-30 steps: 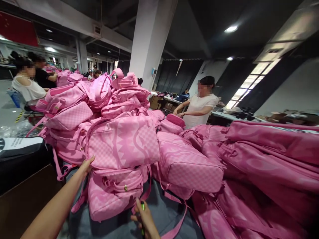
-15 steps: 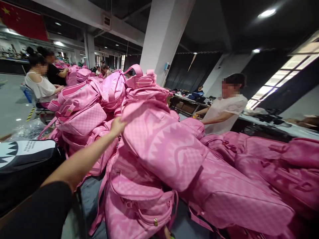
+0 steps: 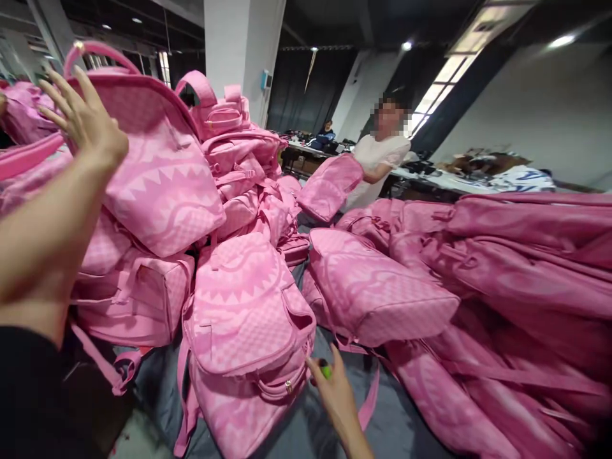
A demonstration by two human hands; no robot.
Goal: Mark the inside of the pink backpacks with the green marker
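My left hand (image 3: 88, 121) is raised at the upper left, its fingers spread against the side of a pink backpack (image 3: 160, 166) with a pale jagged-tooth print, which leans on the pile. At the lower middle, my right hand (image 3: 332, 382) has its fingers curled around a small green and black object (image 3: 326, 368), too small to name. It is beside the looped handle of another pink backpack (image 3: 243, 306), which lies with its toothed print facing up. To the right rests a pink backpack (image 3: 377, 287) with a checkered base.
Stacked pink backpacks (image 3: 516, 255) fill the right side, and more are piled at the left and middle. Dark cloth (image 3: 401, 408) covers the work surface. Across it, a person in white (image 3: 380, 153) is beside a pink bag. A pillar and loaded tables stand farther back.
The toothed backpack at my left hand has moved from the centre to the left pile, and my left fingers have spread. My right hand has come further into view. The view has swung right.
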